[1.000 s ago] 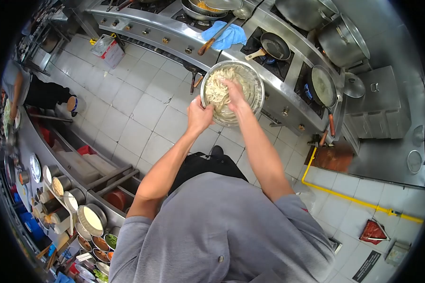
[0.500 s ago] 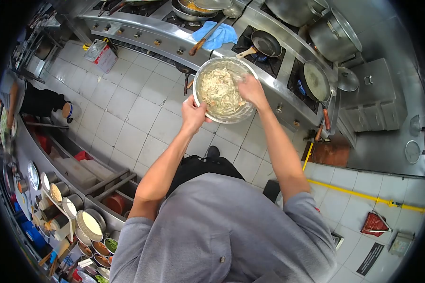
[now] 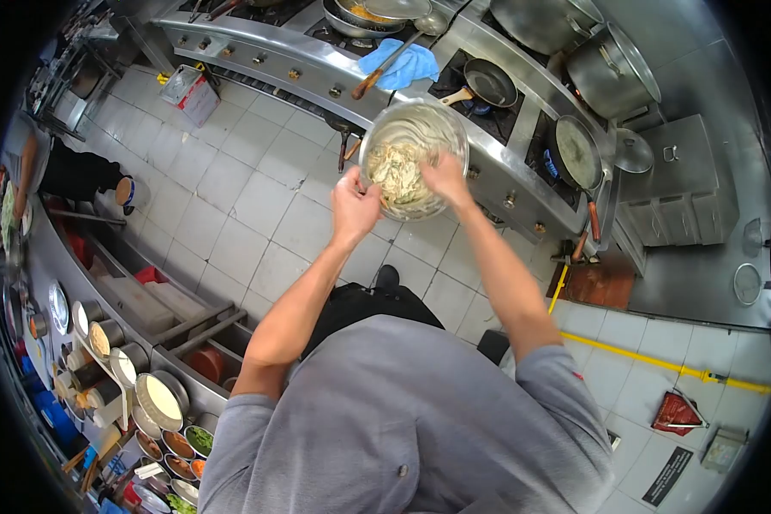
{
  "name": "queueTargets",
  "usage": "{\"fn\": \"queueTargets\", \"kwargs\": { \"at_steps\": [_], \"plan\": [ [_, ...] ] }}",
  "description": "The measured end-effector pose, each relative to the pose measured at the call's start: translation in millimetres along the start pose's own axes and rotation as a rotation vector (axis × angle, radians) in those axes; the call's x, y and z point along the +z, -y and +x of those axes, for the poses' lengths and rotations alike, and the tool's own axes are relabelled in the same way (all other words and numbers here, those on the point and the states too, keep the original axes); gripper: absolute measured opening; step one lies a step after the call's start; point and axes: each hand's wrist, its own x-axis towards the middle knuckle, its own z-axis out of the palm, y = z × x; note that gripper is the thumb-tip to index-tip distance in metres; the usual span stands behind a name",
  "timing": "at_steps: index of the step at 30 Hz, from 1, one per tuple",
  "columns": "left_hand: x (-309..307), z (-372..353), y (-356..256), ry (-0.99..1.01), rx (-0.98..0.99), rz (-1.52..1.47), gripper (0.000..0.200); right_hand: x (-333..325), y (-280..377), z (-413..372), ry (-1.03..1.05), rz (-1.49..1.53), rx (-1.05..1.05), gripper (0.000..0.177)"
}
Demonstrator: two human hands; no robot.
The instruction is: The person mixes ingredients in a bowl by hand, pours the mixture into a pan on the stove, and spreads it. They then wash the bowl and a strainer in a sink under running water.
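Observation:
A round metal bowl (image 3: 461, 147) is held up in front of me, with a creamy, shredded-looking mixture (image 3: 397, 176) gathered in its lower left part. My left hand (image 3: 355, 206) grips the bowl's left rim, fingers closed round it. Inside the bowl, on the right of the mixture, is my right hand (image 3: 445, 178); its fingers are bent together at the food, and the fingertips are blurred and partly hidden. Pale smears coat the bowl's inner wall above the mixture.
Beyond the bowl runs a stove (image 3: 308, 73) with a small frying pan (image 3: 490, 82), a larger pan (image 3: 576, 152), a blue cloth (image 3: 409, 65) and tall pots (image 3: 612, 73). A counter with food containers (image 3: 159, 401) lies at the left. Another person (image 3: 73, 171) stands far left.
The mixture has bunched toward the bowl's lower left, baring the smeared upper wall. My right hand has moved down and slightly left inside the bowl.

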Motion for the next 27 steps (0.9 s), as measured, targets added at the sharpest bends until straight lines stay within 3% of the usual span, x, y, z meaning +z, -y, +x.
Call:
{"fn": "queueTargets", "kwargs": {
  "at_steps": [1, 2, 6, 10, 13, 19, 23, 24, 27],
  "plan": [
    [1, 3, 7, 0.004, 0.058, 0.076, 0.015, 9, -9, -1, 0.047, 0.219, 0.229, 0.037],
    [3, 5, 22, 0.01, 0.114, 0.152, 0.014, 31, -47, 13, 0.199, 0.64, 0.448, 0.044],
    [-1, 10, 29, 0.087, 0.192, 0.33, 0.017, 48, -31, 1, 0.331, 1.201, 0.401, 0.038],
    [-2, 12, 28, 0.124, 0.066, 0.279, 0.022, 12, 12, 0, 0.018, 0.948, 0.146, 0.037],
    [9, 11, 17, 0.145, -0.074, 0.043, 0.024, -17, 36, 2, -0.031, 0.467, -0.084, 0.033],
    [28, 24, 27, 0.159, -0.175, -0.163, 0.024, -51, 68, 11, -0.001, 0.125, -0.238, 0.039],
    [39, 30, 30, 0.157, -0.186, -0.171, 0.023, -69, 88, -1, 0.239, -0.305, -0.259, 0.058],
    [40, 30, 29, 0.159, -0.183, -0.173, 0.022, -72, 72, 7, 0.266, -0.42, -0.239, 0.067],
    [44, 28, 21, 0.167, -0.185, -0.179, 0.021, -95, 57, 15, 0.337, -0.463, -0.148, 0.071]
  ]
}}
